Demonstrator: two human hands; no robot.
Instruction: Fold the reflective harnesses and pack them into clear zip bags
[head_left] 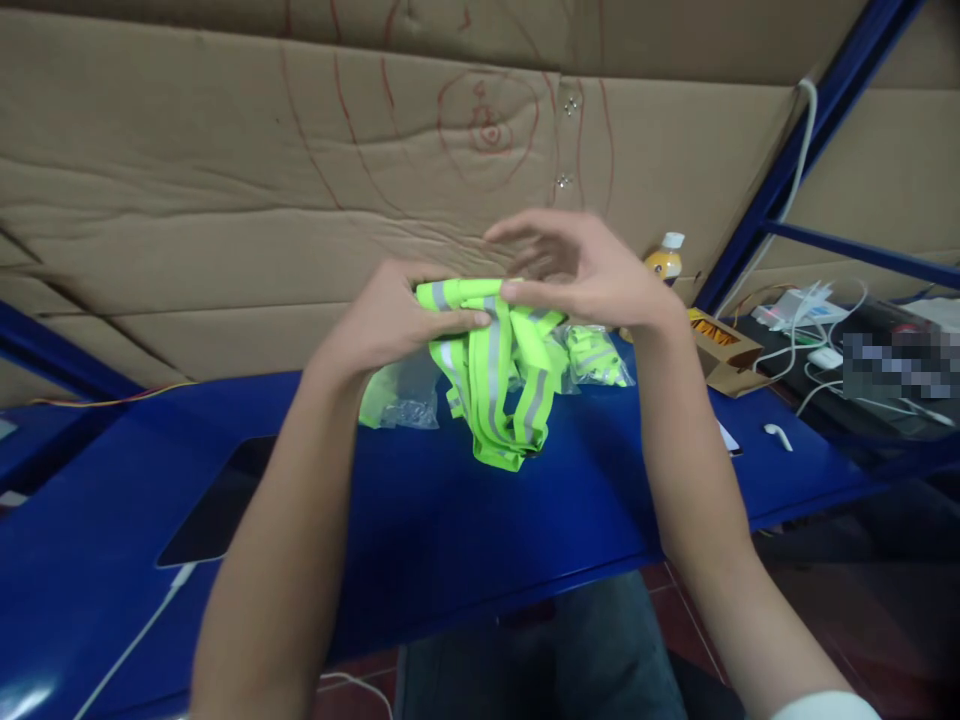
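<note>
A bundle of neon yellow-green straps [493,375] with grey reflective stripes hangs in loops above the blue table [480,540]. My left hand [401,310] is closed on the bundle's upper left end, its thumb lying across the front. At the upper right, my right hand [574,265] has its fingers spread and raised, with the thumb at the top edge of the straps. Behind the bundle, a clear plastic bag with yellow-green material [401,395] lies on the left, and another bagged piece [596,355] on the right.
A dark tablet [225,505] with a white cable lies at left. On the right are an orange-yellow bottle [665,262], an open cardboard box [724,355], a white earphone [778,436] and tangled white cables. A cardboard wall [225,150] stands behind the table.
</note>
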